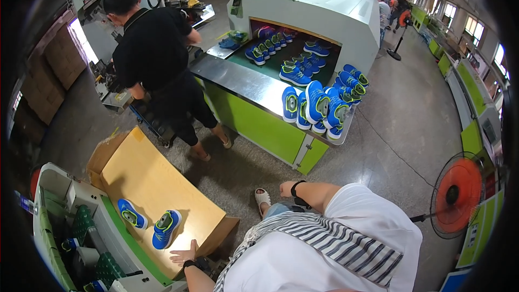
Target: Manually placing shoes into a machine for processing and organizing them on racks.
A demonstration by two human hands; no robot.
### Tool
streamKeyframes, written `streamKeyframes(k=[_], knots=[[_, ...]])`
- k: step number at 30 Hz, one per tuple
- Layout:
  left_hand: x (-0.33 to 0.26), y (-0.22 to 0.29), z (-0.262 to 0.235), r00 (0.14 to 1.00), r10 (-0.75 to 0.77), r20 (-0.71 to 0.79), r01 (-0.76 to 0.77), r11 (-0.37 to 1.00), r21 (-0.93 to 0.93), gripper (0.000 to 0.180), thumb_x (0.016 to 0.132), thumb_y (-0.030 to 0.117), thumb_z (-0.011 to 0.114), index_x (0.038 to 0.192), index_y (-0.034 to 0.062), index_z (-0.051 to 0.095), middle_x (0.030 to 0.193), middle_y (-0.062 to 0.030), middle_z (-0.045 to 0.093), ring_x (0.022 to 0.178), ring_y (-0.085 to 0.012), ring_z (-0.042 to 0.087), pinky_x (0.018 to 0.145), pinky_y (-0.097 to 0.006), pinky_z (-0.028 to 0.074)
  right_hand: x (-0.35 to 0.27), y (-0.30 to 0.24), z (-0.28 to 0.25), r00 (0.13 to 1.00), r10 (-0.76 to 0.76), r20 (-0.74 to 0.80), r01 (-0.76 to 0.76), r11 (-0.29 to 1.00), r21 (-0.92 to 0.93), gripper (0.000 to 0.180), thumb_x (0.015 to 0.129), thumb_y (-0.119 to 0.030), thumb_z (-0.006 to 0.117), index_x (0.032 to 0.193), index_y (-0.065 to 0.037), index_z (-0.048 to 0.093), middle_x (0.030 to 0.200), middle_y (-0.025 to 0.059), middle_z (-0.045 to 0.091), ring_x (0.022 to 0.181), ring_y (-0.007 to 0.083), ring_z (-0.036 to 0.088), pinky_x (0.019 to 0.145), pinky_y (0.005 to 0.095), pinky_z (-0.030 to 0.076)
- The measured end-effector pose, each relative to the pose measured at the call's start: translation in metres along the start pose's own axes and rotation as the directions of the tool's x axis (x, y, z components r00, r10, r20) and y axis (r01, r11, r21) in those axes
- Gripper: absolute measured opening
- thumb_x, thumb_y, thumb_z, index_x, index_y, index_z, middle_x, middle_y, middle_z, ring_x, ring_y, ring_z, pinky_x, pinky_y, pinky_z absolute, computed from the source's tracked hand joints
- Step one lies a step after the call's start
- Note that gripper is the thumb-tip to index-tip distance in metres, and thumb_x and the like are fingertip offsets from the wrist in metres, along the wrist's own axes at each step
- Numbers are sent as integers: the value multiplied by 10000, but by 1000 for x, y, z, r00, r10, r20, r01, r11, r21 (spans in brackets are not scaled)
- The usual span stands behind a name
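My left hand [185,254] rests at the near edge of a light wooden tabletop [157,167], fingers spread and holding nothing. Just beyond it stands a blue sneaker [166,229] with a lime-green collar and white sole; hand and shoe look slightly apart. A matching sneaker [132,214] stands farther left on the same top. My right hand [286,188], a black band at its wrist, hangs over the floor in front of me. Its fingers look loosely curled, with nothing visible in them.
A conveyor oven [319,8] with a green belt carries several blue sneakers. More sneakers [316,103] crowd its metal end shelf. A co-worker in black [151,48] stands at a machine on the left. A green-edged machine [130,243] adjoins the tabletop. An orange floor fan [457,194] stands at right.
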State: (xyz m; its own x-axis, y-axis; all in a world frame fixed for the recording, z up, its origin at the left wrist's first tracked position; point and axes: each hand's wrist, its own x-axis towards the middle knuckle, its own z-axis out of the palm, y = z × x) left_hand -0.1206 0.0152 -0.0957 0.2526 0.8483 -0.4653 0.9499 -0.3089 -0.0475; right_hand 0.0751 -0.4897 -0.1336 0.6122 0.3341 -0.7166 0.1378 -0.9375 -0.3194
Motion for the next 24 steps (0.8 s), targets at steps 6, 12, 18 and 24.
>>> streamKeyframes(k=[6, 12, 18, 24], knots=[[3, 0, 5, 999, 29, -13, -29, 999, -20, 1431, 574, 848, 640, 1522, 58, -85, 1546, -332, -41, 1443, -482, 3, 1145, -582, 124, -12, 4, 1, 998, -1, -56, 3, 999, 32, 376, 819, -305, 600, 1079, -42, 671, 1055, 183, 681, 1020, 340, 633, 877, 453, 486], [3, -5, 7, 999, 22, -24, -22, 999, -25, 1437, 571, 853, 636, 1519, 50, -86, 1546, -331, -41, 1443, -481, -1, 1142, -589, 126, -6, 11, 11, 990, -50, -130, 56, 998, 41, 344, 773, -297, 599, 965, -37, 716, 975, 195, 696, 965, 353, 655, 847, 453, 505], [-8, 8, -9, 996, 58, 65, -59, 998, 2, 1458, 565, 855, 636, 1514, 45, -118, 1552, -314, -83, 1451, -460, -29, 1148, -581, 109, -2, 20, 10, 996, -5, -91, 6, 1000, 7, 377, 767, -332, 646, 997, -40, 712, 1008, 186, 696, 990, 349, 650, 862, 435, 507], [-11, 3, -3, 1000, 9, 25, -8, 998, -56, 1437, 575, 850, 634, 1518, 84, -134, 1560, -291, -104, 1464, -414, -72, 1168, -538, 52, -12, 8, -1, 998, 19, -52, -17, 999, 42, 428, 853, -306, 629, 1193, -47, 624, 1091, 161, 683, 1048, 317, 632, 899, 422, 484]])
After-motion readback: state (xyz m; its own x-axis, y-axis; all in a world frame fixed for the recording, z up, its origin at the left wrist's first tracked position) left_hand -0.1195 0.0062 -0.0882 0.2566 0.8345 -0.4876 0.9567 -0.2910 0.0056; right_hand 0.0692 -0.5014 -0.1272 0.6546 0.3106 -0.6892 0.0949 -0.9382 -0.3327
